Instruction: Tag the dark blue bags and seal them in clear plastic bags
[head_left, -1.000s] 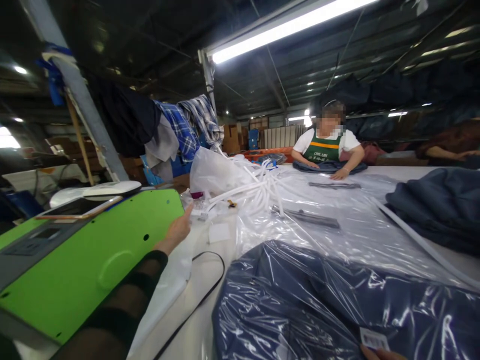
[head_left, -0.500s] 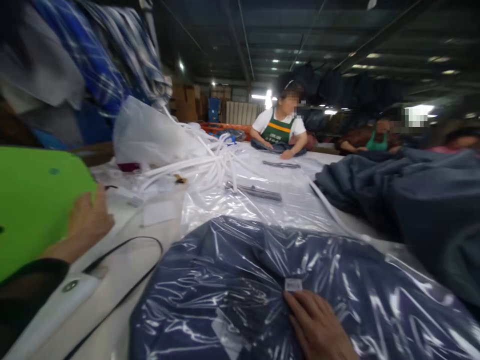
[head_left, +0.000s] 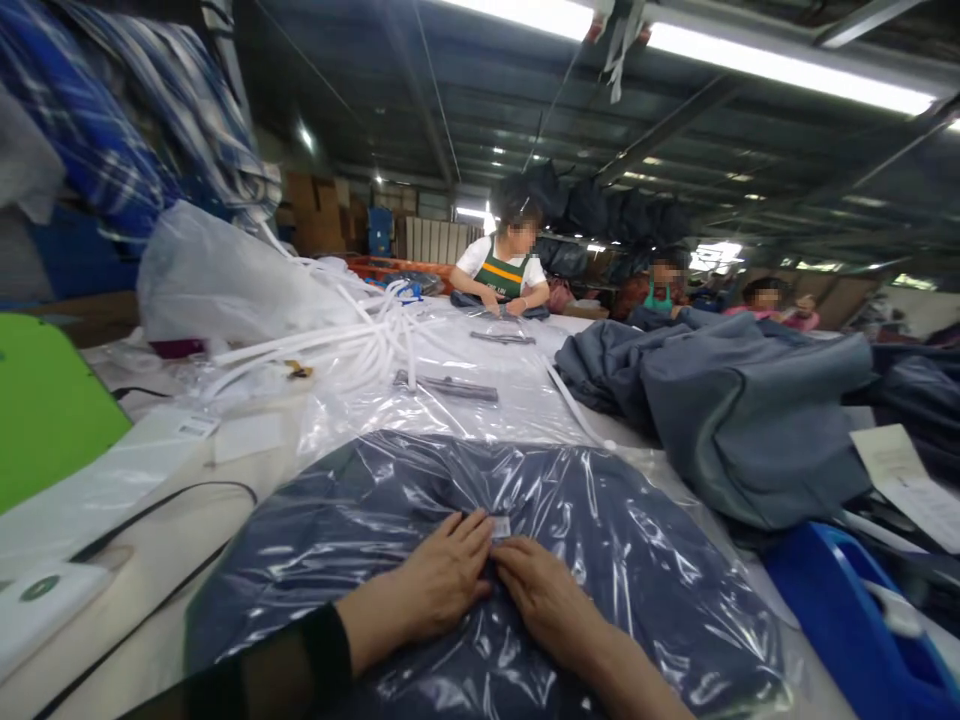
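A dark blue folded garment in a clear plastic bag [head_left: 300, 540] lies in front of me. My left hand [head_left: 442, 575] rests flat on the bag near its middle, fingers stretched forward and together. Close beside it, my right hand [head_left: 544, 595] presses on the plastic with its fingers extended and slightly bent, the tips almost meeting the left hand's. Just ahead of the fingertips is a small white label [head_left: 501, 526], partly hidden by them. Neither hand has anything visible in its grasp.
A green board [head_left: 52, 410] and a white device [head_left: 49, 605] stand at left. White cords [head_left: 375, 335] and clear bags spread beyond. Dark grey fabric [head_left: 750, 400] is heaped at right above a blue plastic container [head_left: 847, 620]. A co-worker [head_left: 506, 265] handles dark cloth across the table.
My left hand has left the green board's edge and come onto the bagged garment beside my right hand. The view has shifted to the right, bringing the blue container into sight.
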